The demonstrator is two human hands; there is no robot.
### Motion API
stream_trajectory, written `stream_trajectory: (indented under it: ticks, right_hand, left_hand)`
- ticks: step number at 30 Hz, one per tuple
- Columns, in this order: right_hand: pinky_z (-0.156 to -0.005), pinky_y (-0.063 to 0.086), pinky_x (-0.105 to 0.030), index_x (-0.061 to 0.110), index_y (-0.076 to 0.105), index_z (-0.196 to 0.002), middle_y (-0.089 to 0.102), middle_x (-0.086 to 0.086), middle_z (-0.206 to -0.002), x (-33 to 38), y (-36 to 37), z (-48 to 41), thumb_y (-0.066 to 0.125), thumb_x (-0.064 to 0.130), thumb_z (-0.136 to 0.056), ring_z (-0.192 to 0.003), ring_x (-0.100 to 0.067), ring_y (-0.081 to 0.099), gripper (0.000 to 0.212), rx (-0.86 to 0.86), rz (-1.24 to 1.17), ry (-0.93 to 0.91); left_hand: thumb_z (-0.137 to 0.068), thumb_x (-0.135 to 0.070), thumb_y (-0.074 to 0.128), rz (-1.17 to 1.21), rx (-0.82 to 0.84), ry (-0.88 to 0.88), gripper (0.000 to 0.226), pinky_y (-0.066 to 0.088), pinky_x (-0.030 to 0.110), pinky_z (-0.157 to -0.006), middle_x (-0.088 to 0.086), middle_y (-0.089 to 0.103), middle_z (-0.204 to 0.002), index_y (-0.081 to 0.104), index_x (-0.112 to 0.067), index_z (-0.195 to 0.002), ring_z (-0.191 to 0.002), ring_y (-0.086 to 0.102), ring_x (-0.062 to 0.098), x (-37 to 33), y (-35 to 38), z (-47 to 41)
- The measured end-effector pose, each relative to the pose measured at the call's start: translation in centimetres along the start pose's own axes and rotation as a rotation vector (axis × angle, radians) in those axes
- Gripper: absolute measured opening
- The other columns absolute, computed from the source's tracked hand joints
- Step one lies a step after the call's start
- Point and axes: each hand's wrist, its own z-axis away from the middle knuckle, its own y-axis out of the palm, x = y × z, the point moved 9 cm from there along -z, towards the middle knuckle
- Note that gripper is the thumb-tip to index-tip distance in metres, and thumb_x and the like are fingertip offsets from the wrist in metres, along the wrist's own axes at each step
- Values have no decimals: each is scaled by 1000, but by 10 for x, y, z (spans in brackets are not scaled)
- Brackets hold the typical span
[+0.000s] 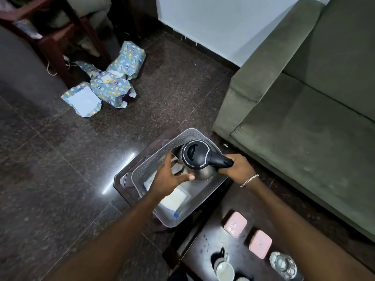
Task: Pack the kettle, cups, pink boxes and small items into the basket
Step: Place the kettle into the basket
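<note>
A steel kettle [197, 159] with a black lid and handle sits inside the far end of the grey perforated basket [150, 169]. My right hand [237, 167] is closed around the kettle's handle. My left hand [172, 175] rests against the kettle's steel body, fingers spread. A white packet [174, 198] lies on the basket floor. Two pink boxes [235, 224] [260, 243] sit on the dark table at lower right, with a white cup [224, 271] and a clear glass [283, 264] nearer me.
The basket stands on a small dark stool [125, 179] on the dark tiled floor. A green sofa [304, 98] fills the right side. Torn blue wrapping paper [109, 84] lies on the floor by a wooden side table [50, 37] at upper left.
</note>
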Motion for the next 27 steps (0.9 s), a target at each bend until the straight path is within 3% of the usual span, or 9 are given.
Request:
stream_trajectory:
  ticks: [5,12,14,17,19,22,25,27]
  right_hand:
    - [-59,40,-25,22,73,-81,53,14,-63,-17,8,-6,72,18,-60,-62,2,47,22,-19,-46,33]
    - [-68,44,-30,15,77,-89,60,7,-72,-35,10,-11,77,6,-61,-70,-5,52,30,-36,-129,70]
    - [-69,44,-32,14,76,-88,61,6,-73,-37,10,-10,77,2,-63,-71,-6,53,28,-30,-157,71]
    - [-72,43,-34,13,68,-86,62,4,-77,-34,9,-8,83,1,-65,-73,-8,53,29,-65,-143,41]
    - [-81,44,-35,14,62,-102,59,-1,-92,-34,3,1,89,6,-63,-85,-13,53,48,-199,-97,54]
    - [-94,34,-32,17,48,-135,49,-4,-112,-44,3,35,91,15,-60,-100,-19,44,87,-479,-30,222]
    - [-95,40,-39,9,47,-130,51,-14,-110,-43,28,75,86,10,-65,-95,-31,51,76,-750,-92,284]
    - [-86,48,-43,11,47,-121,52,-14,-99,-32,63,84,79,10,-76,-84,-26,53,56,-745,-224,232]
  left_hand:
    - [-63,-46,99,-12,8,-2,102,48,5,-95,-24,55,-148,41,-50,-146,-136,49,-8,6,-2,-6]
    - [-69,-30,98,44,58,-39,92,54,8,-85,-37,54,-138,45,-56,-140,-130,48,-18,10,2,-9]
    - [-67,-30,98,65,71,-62,94,56,13,-89,-38,54,-139,45,-57,-140,-135,48,-11,13,2,-10]
    - [-62,-34,99,10,69,-111,105,51,24,-102,-25,49,-151,40,-55,-145,-144,44,8,28,-5,-8]
    - [-65,-30,99,-164,25,-139,113,47,35,-108,-7,42,-161,33,-40,-156,-148,41,21,43,-18,-6]
    - [-71,-34,95,-664,38,-239,119,36,49,-117,20,34,-162,22,-15,-162,-148,36,41,67,-38,-1]
    - [-75,-42,91,-1008,157,-321,115,35,52,-117,26,36,-155,20,-8,-159,-142,37,47,83,-43,6]
    - [-76,-46,89,-1199,155,-299,111,39,47,-114,25,44,-148,22,-5,-154,-137,42,42,82,-42,7]
